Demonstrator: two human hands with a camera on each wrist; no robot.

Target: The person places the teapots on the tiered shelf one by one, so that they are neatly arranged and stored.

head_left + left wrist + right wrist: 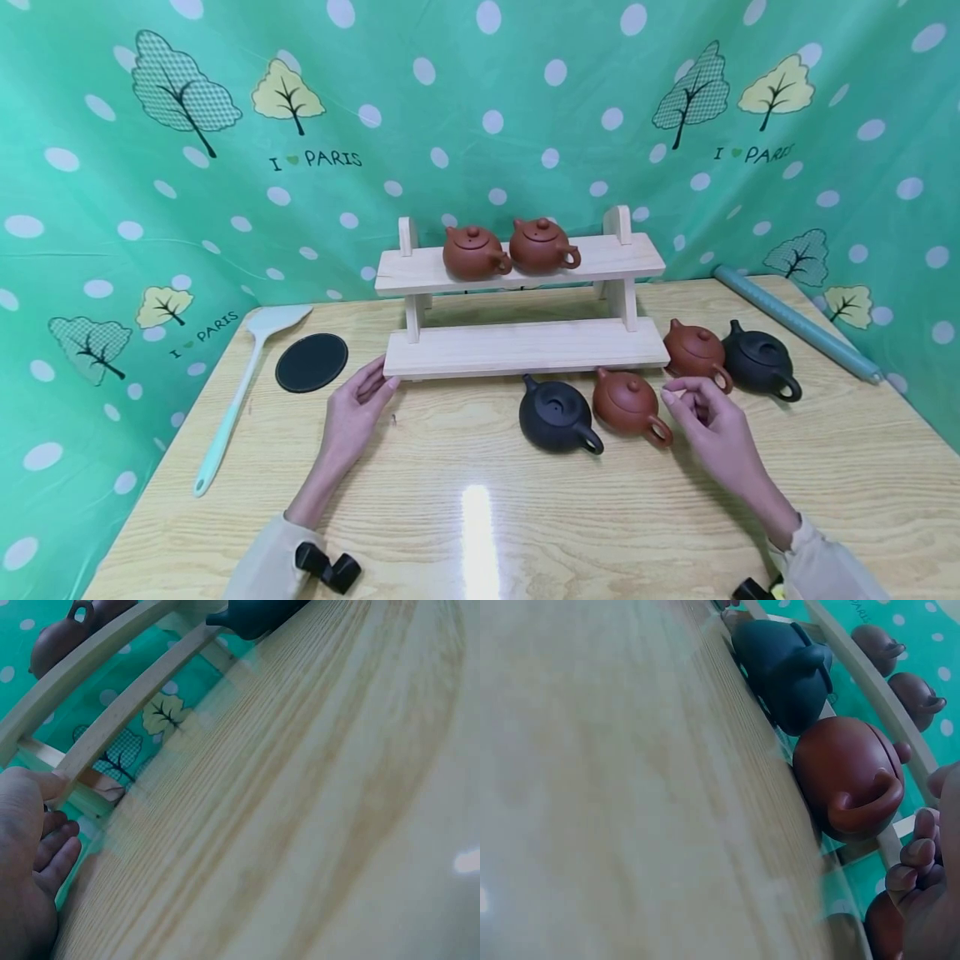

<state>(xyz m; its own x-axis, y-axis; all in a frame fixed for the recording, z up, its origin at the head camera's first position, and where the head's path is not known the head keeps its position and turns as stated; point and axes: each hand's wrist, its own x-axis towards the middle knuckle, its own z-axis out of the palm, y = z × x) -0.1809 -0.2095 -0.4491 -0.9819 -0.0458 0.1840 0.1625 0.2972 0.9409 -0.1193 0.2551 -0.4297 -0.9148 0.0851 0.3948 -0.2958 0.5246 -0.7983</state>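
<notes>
A two-tier wooden shelf (525, 348) stands at the back of the table. My left hand (356, 417) pinches the left end of its lower board, thumb against the front edge and fingers behind. Near the board's right end is my right hand (708, 425), fingers loosely curled and holding nothing, beside a brown teapot (624, 402). Left of that teapot sits a black teapot (553, 417), also in front of the lower board. Two more brown teapots, one on the left (472, 254) and one on the right (538, 247), stand on the upper board.
Behind the right hand sit another brown teapot (692, 350) and another black teapot (759, 362). A teal roll (798, 323) lies along the right edge. To the left are a black round mat (312, 362) and a pale spatula (251, 375). A green patterned curtain (450, 167) hangs behind.
</notes>
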